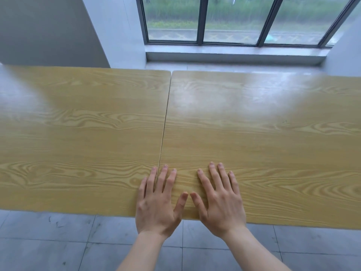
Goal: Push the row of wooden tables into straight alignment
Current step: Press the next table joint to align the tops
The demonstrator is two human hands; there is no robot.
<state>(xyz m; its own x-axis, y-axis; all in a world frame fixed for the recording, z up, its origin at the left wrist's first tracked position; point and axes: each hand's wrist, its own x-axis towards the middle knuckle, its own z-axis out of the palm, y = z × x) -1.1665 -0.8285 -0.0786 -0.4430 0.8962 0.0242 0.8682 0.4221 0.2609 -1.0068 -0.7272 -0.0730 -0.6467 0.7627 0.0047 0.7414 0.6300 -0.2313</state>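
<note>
- Left table [78, 133] and right table [263, 133] abut at a thin seam [165, 122].
- Left hand [158, 200] lies flat, fingers spread, straddling the seam; nothing grasped.
- Right hand [220, 198] lies flat just right of the seam; nothing grasped.
- Tiled floor [58, 241] lies open along the near edges.

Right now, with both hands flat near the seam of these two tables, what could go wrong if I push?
1. The left hand straddles the seam between the left table and the right table; if the tops shift, a finger could get pinched.
2. The right hand rests only on the right table, so an uneven push may skew it and open the seam.
3. The tops look glossy, so flat palms might slip.
</note>
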